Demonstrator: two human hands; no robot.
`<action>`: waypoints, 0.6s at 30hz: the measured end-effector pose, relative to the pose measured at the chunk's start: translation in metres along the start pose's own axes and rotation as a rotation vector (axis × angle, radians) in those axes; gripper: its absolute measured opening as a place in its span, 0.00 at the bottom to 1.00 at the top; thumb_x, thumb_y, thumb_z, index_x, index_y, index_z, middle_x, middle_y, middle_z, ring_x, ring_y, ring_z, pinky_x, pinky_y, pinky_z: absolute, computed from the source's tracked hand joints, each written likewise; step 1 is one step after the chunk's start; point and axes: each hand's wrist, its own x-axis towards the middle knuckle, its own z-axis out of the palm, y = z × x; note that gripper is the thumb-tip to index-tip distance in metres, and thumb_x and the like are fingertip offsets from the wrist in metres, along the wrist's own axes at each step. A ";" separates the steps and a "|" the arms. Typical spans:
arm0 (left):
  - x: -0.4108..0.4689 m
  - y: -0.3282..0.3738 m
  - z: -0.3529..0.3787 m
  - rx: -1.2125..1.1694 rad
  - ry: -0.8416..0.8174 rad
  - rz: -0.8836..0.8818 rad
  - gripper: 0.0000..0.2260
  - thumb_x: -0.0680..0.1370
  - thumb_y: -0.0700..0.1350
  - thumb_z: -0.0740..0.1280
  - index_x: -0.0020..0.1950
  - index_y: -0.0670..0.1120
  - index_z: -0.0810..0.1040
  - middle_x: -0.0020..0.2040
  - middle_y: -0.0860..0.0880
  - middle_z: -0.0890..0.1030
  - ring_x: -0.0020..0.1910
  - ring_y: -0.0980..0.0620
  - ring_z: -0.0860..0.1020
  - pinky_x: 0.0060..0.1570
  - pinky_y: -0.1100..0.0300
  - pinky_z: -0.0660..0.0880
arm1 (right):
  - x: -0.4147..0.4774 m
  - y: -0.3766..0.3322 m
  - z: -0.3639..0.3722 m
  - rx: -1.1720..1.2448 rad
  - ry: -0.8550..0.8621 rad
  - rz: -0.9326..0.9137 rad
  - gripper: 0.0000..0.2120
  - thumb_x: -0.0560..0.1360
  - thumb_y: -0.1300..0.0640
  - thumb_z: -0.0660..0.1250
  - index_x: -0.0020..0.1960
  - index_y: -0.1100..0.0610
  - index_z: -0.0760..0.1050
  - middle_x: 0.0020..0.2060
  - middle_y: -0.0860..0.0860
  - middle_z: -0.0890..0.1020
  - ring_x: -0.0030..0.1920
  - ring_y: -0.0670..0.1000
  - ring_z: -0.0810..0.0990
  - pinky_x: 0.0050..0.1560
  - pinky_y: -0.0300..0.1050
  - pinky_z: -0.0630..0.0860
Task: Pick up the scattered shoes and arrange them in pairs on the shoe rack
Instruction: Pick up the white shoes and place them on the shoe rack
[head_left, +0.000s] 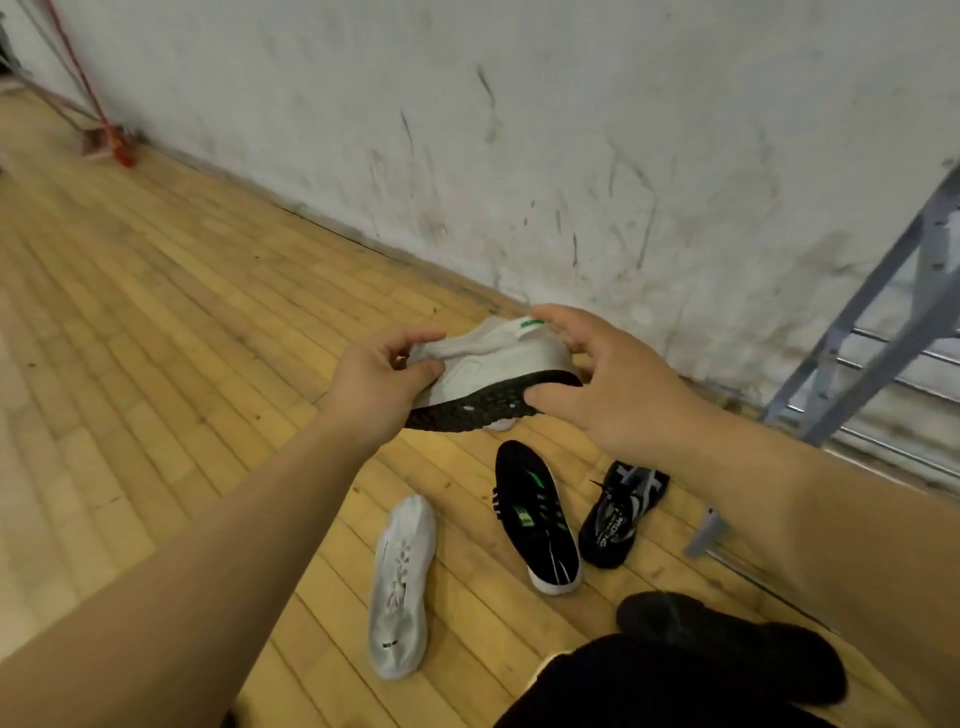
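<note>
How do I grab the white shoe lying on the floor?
Probably from above, round its narrow middle. The white shoe lies flat on the floor, long and slim, with bare boards along both long sides, so thumb and fingers can slip down either side. First free a hand: the left hand and right hand both grip the held shoe.

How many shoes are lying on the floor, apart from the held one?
3: white sneaker at left, black-and-green sneaker in the middle, black-and-grey sneaker at right. A white bit under the held shoe may be a fourth.
</note>
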 end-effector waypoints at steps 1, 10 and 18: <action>0.000 -0.008 -0.004 -0.008 0.002 -0.018 0.16 0.78 0.38 0.73 0.50 0.62 0.85 0.53 0.49 0.85 0.47 0.51 0.83 0.43 0.57 0.80 | 0.003 0.001 0.007 -0.004 -0.013 -0.002 0.36 0.73 0.49 0.75 0.75 0.33 0.63 0.66 0.39 0.76 0.65 0.44 0.75 0.59 0.39 0.72; -0.071 -0.109 -0.039 0.069 0.059 -0.256 0.22 0.78 0.48 0.74 0.70 0.60 0.72 0.57 0.56 0.78 0.50 0.57 0.83 0.40 0.63 0.79 | -0.005 0.004 0.092 -0.067 -0.256 -0.019 0.39 0.69 0.42 0.79 0.76 0.38 0.66 0.53 0.35 0.75 0.53 0.36 0.76 0.52 0.30 0.70; -0.185 -0.241 -0.044 0.358 0.033 -0.681 0.31 0.76 0.56 0.75 0.76 0.58 0.67 0.65 0.52 0.75 0.58 0.53 0.77 0.46 0.60 0.76 | -0.019 0.036 0.112 -0.204 -0.394 0.101 0.42 0.67 0.39 0.79 0.77 0.38 0.64 0.52 0.38 0.75 0.54 0.43 0.78 0.54 0.39 0.73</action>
